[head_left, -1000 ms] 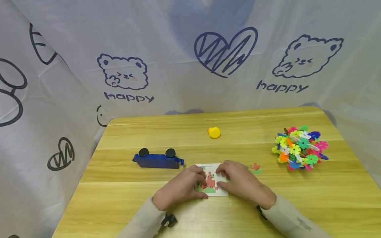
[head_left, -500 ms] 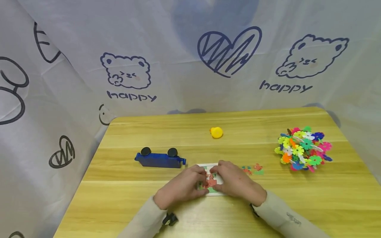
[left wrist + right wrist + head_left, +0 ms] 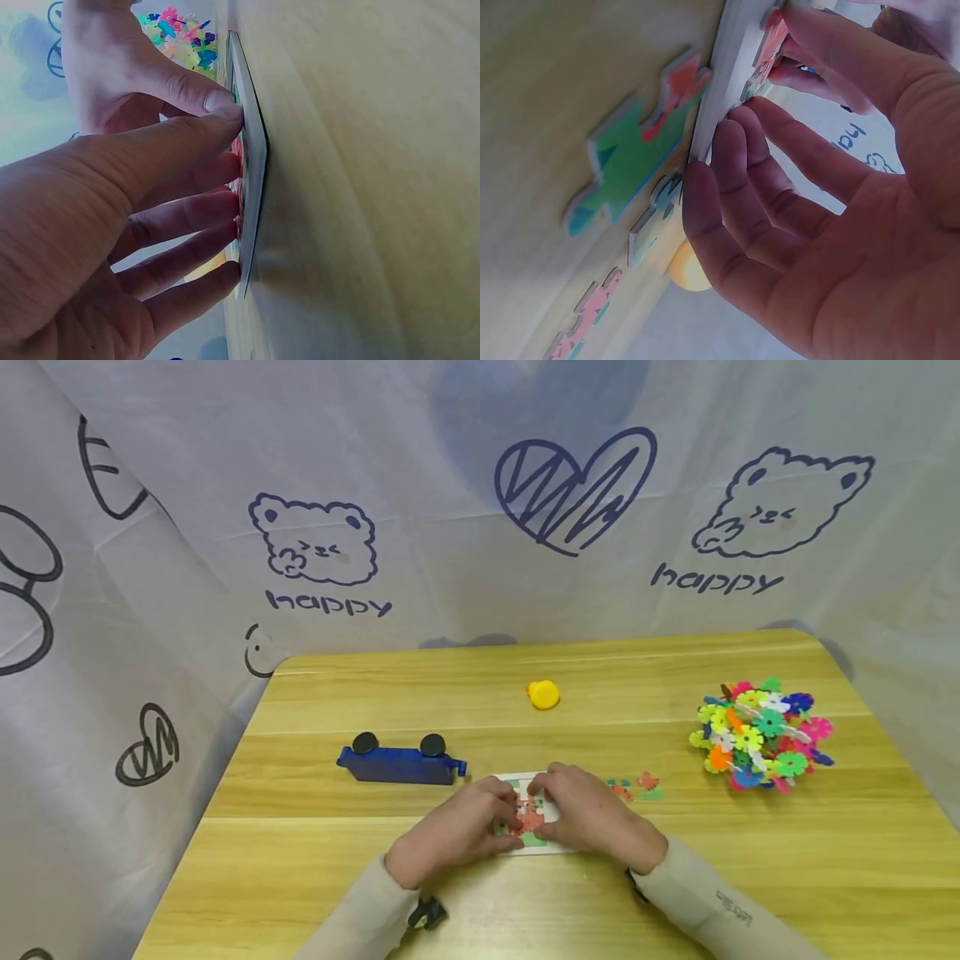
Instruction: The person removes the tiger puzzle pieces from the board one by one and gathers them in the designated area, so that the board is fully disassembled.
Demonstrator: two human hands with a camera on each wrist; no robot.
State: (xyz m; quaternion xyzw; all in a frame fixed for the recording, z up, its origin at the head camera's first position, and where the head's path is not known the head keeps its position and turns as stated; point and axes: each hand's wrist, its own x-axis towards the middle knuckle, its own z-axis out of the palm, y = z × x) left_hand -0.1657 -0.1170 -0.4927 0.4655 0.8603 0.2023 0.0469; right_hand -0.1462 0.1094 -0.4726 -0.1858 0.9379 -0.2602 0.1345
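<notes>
Since a second ago, a leftward move of the right hand over the white-bordered, flat rectangular jigsaw board, baring more of the loose, thin red-and-green jigsaw pieces. From the left, a dark-blue toy vehicle with black wheels, apart from the board. Next, the left hand, with thumb and fingers apart, fingertips down on the board's left part, thumb at its near edge. Between and beneath both hands, the board, flat on the yellow wood-grain table. Beyond it, a small yellow toy duck. Over its right part, the right hand, with thumb and forefinger apart; cannot tell whether pinching a piece. Just beside, the loose pieces; far right, a heap of multicoloured flower-shaped pieces.
</notes>
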